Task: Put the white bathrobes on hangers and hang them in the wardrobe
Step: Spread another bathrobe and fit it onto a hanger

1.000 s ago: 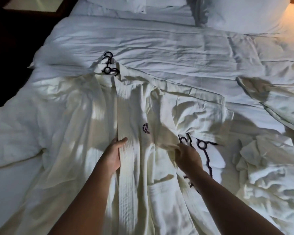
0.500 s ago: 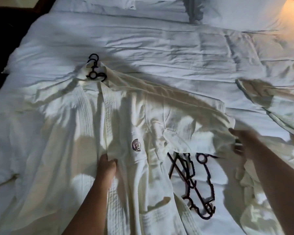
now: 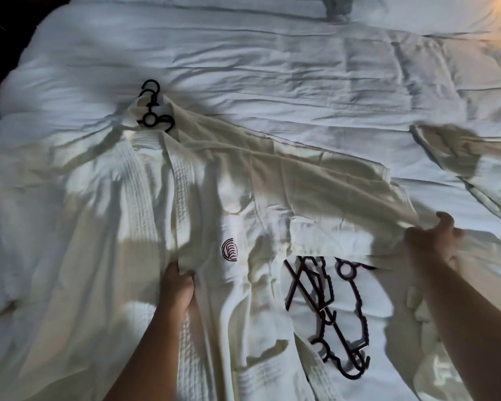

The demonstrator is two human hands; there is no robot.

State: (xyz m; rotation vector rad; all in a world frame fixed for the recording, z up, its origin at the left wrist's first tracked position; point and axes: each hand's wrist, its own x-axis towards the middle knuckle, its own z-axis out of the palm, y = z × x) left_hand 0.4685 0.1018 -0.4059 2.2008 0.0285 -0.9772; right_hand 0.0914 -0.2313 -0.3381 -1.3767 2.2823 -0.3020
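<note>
1. Head view: white waffle bathrobe [image 3: 122, 227] lies at the bed's [image 3: 272, 68] near edge, black plastic hanger [image 3: 154, 117] in its collar.
2. Fingers of the left hand [image 3: 178, 287] pinch the lapel [image 3: 182, 198]; the right hand [image 3: 430, 241] grips the sleeve [image 3: 330, 204].
3. Straightening step, I judge; next, lift by the hook [image 3: 151, 86].

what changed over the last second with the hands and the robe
The right hand left the middle of the bathrobe, swung out rightward and now grips the sleeve end, spreading it and uncovering the loose hangers. The left hand still holds the front band; the hanger in the collar stayed put.
</note>
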